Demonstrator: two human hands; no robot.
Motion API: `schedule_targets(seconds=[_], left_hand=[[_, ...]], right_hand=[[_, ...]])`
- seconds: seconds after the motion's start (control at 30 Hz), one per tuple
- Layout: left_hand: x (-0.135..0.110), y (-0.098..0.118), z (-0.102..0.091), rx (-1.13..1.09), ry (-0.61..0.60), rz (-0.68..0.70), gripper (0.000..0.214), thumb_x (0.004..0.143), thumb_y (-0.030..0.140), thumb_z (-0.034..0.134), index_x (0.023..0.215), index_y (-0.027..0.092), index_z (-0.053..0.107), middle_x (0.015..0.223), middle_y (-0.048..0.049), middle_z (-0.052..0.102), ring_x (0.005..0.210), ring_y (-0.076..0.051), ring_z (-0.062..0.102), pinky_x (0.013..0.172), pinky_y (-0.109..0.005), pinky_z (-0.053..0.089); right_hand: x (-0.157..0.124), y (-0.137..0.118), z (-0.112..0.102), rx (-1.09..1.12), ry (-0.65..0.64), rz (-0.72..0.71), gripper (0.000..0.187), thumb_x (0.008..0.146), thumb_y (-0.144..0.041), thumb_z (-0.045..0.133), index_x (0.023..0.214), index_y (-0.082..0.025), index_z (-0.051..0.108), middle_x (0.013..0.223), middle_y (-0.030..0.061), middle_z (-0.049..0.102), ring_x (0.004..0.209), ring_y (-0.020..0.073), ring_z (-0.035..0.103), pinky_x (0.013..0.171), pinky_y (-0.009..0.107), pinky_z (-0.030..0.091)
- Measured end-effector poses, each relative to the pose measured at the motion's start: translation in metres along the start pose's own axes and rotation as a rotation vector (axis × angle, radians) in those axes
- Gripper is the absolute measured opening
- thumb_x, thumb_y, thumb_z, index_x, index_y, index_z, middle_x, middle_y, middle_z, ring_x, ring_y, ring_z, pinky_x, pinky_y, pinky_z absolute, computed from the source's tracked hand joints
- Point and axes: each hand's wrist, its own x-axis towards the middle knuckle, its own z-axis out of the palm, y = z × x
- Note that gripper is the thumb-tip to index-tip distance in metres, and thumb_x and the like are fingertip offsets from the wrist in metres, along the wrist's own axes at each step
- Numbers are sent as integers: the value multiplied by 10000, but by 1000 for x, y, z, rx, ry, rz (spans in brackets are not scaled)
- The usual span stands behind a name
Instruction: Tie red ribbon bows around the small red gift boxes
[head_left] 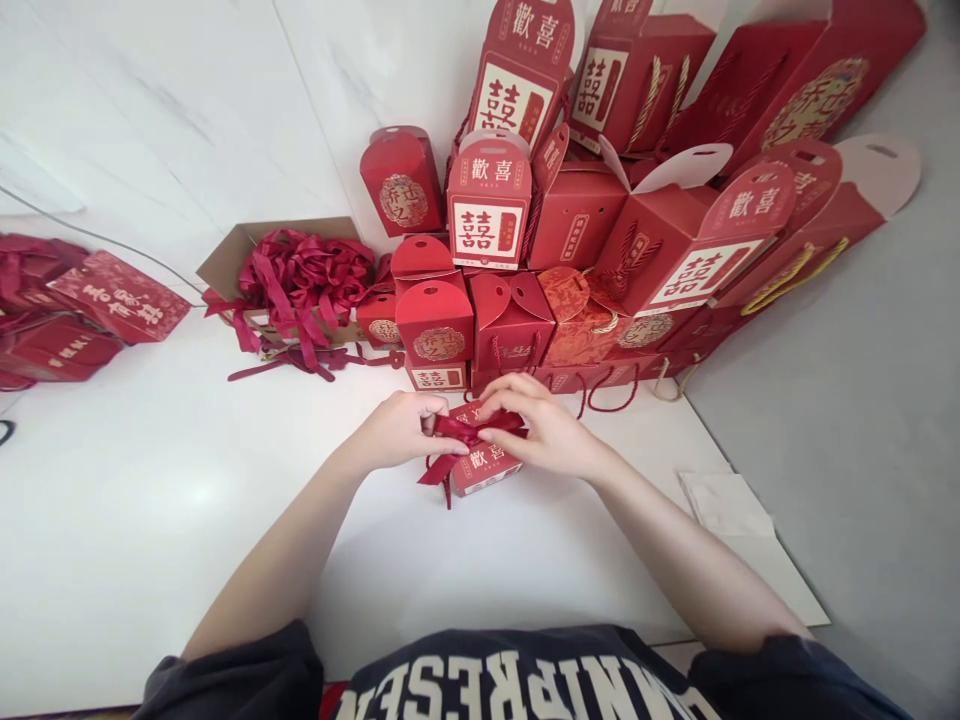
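A small red gift box (491,468) with white characters stands on the white table in front of me. Across its top lies a dark red satin ribbon (454,430), looped into a bow, with one tail hanging over the box's left side. My left hand (405,430) pinches the ribbon's left loop between thumb and fingers. From the other side, my right hand (536,425) grips the right part of the ribbon near the knot, fingers curled over it. The fingers partly hide the knot and the top of the box.
Many red gift boxes (487,215) are stacked against the wall beyond my hands. To their left, a cardboard box (225,250) overflows with loose red ribbons (304,275). More red packages (56,345) lie at the far left. White paper (724,503) lies at the right edge.
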Motion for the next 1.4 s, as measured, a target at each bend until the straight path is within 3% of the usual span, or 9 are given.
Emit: schedule_targets(seconds=[0.17,0.33,0.6,0.7,0.8,0.93,1.07,1.2,1.4], left_hand=[[-1,-2,0,23,12,-2,519,660,588,731,614,176,420,524,70,364,527,-87,301,487,-204,232],[-1,-2,-1,31,5,-7,553,658,609,723,581,172,394,503,74,297,517,-83,250,479,-208,208],[1,-2,-2,-37,-24,25,505,651,558,751,566,155,459,505,70,386,511,-72,314,479,-201,233],[0,-2,-6,-85,-52,29,479,656,540,756,589,155,479,519,65,419,511,-74,339,481,-204,248],[-6,1,-14,-171,-83,44,365,717,494,731,785,166,585,552,68,440,517,-80,383,500,-206,293],[-18,11,-29,-137,126,60,383,832,469,624,1121,220,580,639,59,455,550,-90,408,546,-214,339],[-33,24,-36,72,380,-102,389,890,541,498,1126,245,585,752,16,574,606,-125,497,606,-251,393],[-49,37,-16,249,328,-193,549,872,621,449,1274,253,512,1030,-79,665,884,-261,632,771,-372,460],[-59,52,56,402,390,-126,1108,642,741,633,1514,225,184,1437,-209,427,1299,-423,422,1042,-565,320]], right_hand=[[6,4,22,-67,-4,46,43,852,-253,645,838,-218,624,1131,68,581,1109,240,529,970,421,426],[4,8,22,-33,-7,65,97,869,-260,630,792,-211,597,1207,73,579,1175,230,509,1018,421,405],[5,8,21,45,-18,91,109,856,-266,643,776,-211,591,1216,77,590,1183,237,525,1021,448,402],[1,7,19,119,-16,96,82,880,-300,617,858,-221,617,1220,78,601,1174,231,543,1008,425,412],[-11,9,15,224,41,228,235,944,-402,510,1104,-252,596,1284,77,586,1174,218,556,982,395,435],[-33,16,9,374,121,474,347,965,-506,416,1185,-259,521,1194,76,644,1057,212,624,947,395,456],[-47,18,9,770,-16,482,403,964,-562,359,1178,-237,460,1024,87,696,858,212,686,832,392,505],[-50,17,16,833,-97,437,424,963,-562,362,1182,-219,478,911,66,686,762,188,656,730,338,493],[-53,24,33,558,-1,469,376,960,-535,398,1171,-236,485,957,38,658,772,163,602,766,325,480]])
